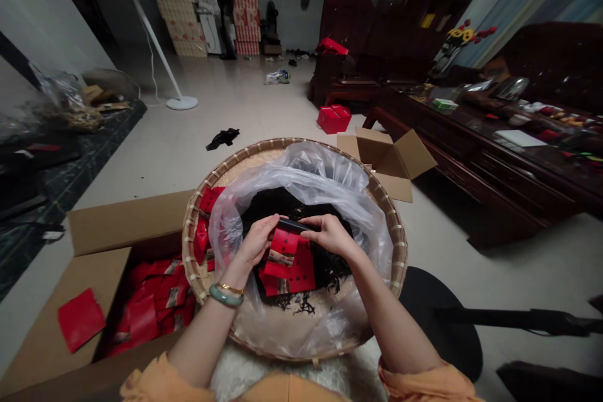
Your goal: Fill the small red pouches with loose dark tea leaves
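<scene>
A slim black bar [298,225] spans the gap between my hands, above a round woven basket [401,242]. My left hand [257,242] is closed at its left end, and my right hand [330,233] pinches the right end. Directly under the bar hangs a small red packet [283,248] with a picture on it; whether the bar grips its top edge I cannot tell. Another red packet [304,276] lies below it, on dark, stringy dried pieces [332,273]. A clear plastic bag [226,217] lines the basket around them.
At the left, an open carton [127,220] holds many red packets [160,292]; one red packet [81,320] rests on its flap. An open box [393,160], a red box [333,119] and a white fan [181,102] stand beyond. A black round base [440,320] is at right.
</scene>
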